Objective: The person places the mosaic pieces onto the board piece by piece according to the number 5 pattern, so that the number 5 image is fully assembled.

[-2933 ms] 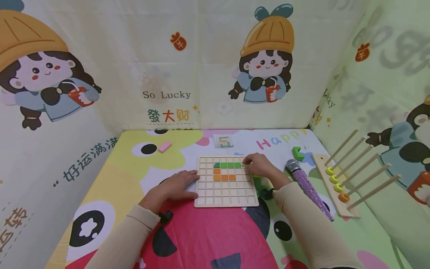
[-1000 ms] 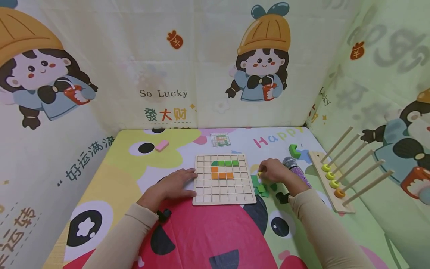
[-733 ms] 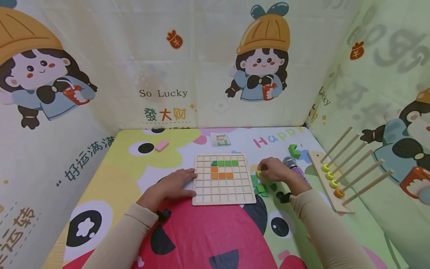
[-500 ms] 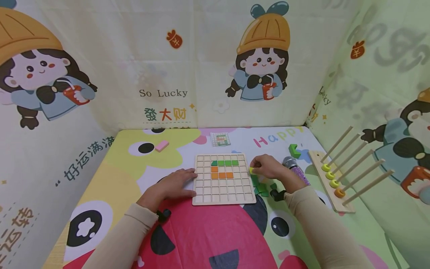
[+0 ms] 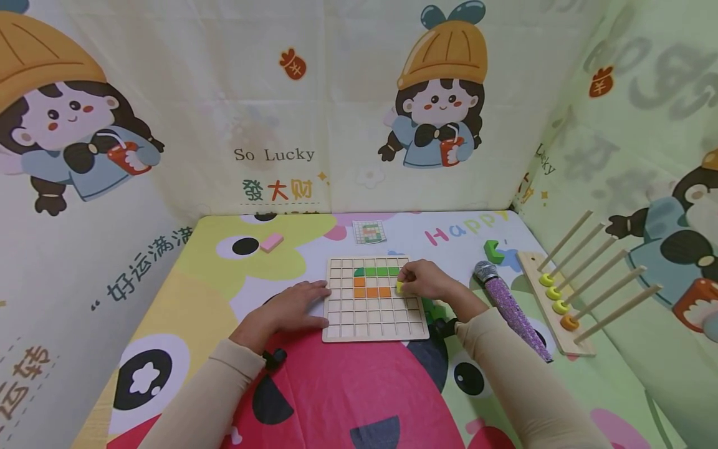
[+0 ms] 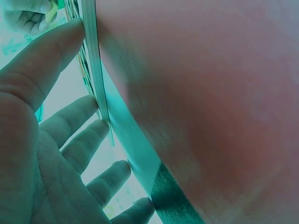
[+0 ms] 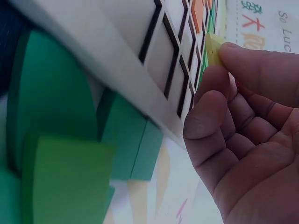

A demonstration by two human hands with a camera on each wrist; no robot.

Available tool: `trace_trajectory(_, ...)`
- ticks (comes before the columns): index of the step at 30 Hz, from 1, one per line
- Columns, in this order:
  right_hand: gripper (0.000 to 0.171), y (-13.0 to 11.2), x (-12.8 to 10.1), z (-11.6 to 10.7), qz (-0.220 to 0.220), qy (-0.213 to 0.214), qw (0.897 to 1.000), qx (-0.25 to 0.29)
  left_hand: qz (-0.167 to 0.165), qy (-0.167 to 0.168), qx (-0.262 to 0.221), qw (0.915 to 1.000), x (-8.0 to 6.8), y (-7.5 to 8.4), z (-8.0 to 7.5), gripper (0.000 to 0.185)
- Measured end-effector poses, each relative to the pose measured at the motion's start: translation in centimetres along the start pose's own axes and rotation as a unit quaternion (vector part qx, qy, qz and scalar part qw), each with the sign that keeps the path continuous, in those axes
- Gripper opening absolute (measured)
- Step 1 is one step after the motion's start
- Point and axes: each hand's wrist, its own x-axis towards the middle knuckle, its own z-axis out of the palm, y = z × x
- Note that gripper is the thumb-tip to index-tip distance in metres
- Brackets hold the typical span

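A wooden grid board point(image 5: 373, 321) lies flat on the table. A row of green tiles point(image 5: 381, 272) with a darker curved one at its left end sits in the grid, and orange tiles point(image 5: 371, 292) lie below. My left hand point(image 5: 294, 305) touches the board's left edge with extended fingers and thumb, seen close up in the left wrist view. Over the right part of the grid, my right hand point(image 5: 427, 280) pinches a small yellow tile point(image 7: 214, 49) between thumb and index finger. That tile is just right of the orange row, partly covered by the fingers.
Loose green tiles point(image 7: 70, 177) lie against the board's right side. Farther right are a glittery purple microphone point(image 5: 513, 305), a green block point(image 5: 494, 251) and a wooden peg rack point(image 5: 586, 346) with rings. Behind the board lie a patterned card point(image 5: 369, 232) and a pink block point(image 5: 272, 242).
My right hand went from the green row to the loose tiles, took up a yellow tile and carried it left over the board. My left hand stays at the board's edge.
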Motion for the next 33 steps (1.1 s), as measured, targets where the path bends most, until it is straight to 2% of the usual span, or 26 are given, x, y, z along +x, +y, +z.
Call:
trace_trajectory(6, 0.013, -0.5, 0.4, 0.6, 0.007, 0.000, 1.000, -0.022, -0.001, 0.000, 0.000, 1.0000, 0.0, 0.1, -0.2, 0.080)
trace_trajectory(14, 0.005, -0.9, 0.6, 1.2, 0.017, 0.004, 0.999, -0.040, -0.003, -0.002, -0.006, 1.0000, -0.1, 0.0, -0.1, 0.081)
trace_trajectory(25, 0.005, -1.8, 1.0, 2.0, 0.030, 0.004, 0.994, -0.101, 0.004, 0.001, -0.005, 1.0000, -0.2, 0.0, 0.0, 0.080)
trace_trajectory(33, 0.009, -2.3, 0.8, 2.0, 0.015, 0.004, 0.991, -0.134, 0.001, 0.005, -0.011, 0.9999, -0.3, 0.2, -0.3, 0.080)
